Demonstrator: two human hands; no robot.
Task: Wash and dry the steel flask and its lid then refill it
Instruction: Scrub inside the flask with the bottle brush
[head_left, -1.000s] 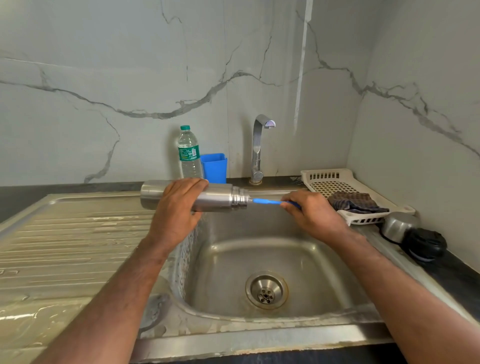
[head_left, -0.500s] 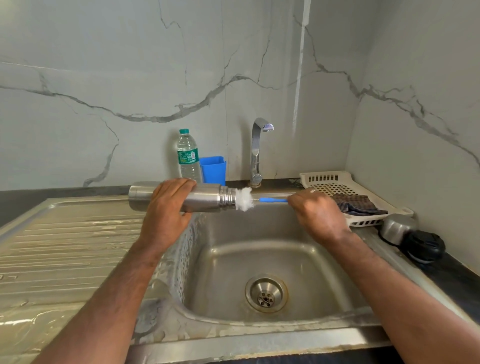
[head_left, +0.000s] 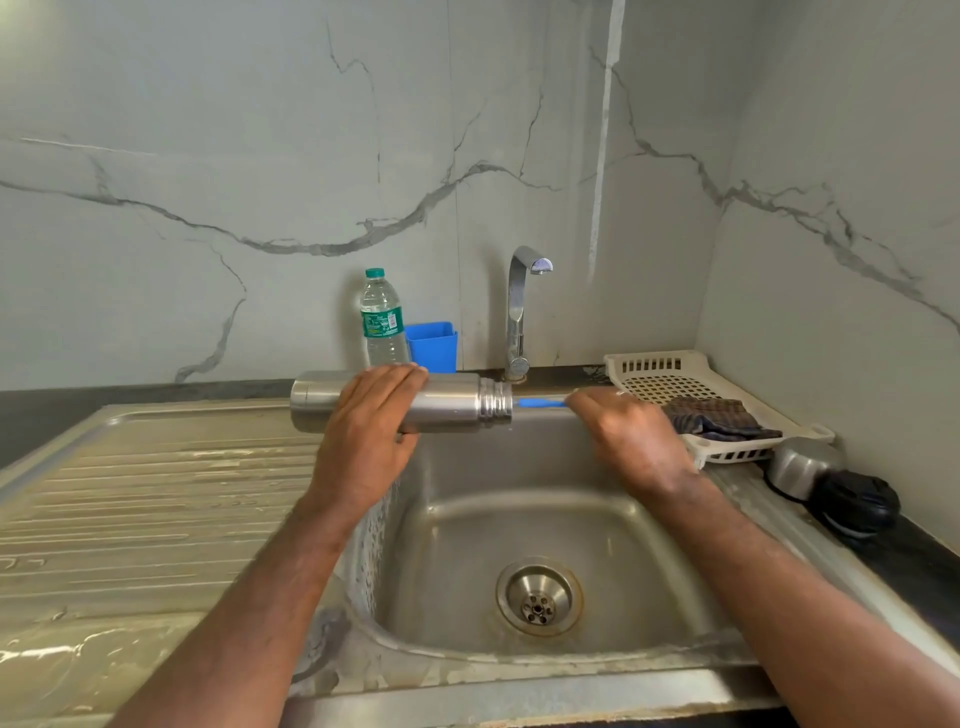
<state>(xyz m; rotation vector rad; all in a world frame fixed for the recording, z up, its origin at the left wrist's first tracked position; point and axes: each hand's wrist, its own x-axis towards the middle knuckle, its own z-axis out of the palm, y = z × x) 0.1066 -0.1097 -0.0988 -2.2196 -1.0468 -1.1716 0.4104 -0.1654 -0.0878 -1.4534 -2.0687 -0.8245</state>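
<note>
The steel flask (head_left: 447, 402) lies sideways above the sink basin (head_left: 519, 519), its threaded mouth pointing right. My left hand (head_left: 371, 431) grips its body from the front. My right hand (head_left: 631, 439) holds the blue handle of a bottle brush (head_left: 540, 402), whose head is hidden inside the flask mouth. The flask's lid parts, a steel cup (head_left: 800, 462) and a black stopper (head_left: 857, 501), rest on the counter at the right.
A tap (head_left: 519, 306) stands behind the basin, with no water running. A water bottle (head_left: 382, 319) and a blue cup (head_left: 432, 344) stand by the wall. A white rack (head_left: 675, 379) holds a dark checked cloth (head_left: 719, 418). A ribbed drainboard (head_left: 145, 499) lies left.
Half a second ago the white brush head showed at the flask mouth. It has since been pushed back inside, and my right hand moved left toward the flask.
</note>
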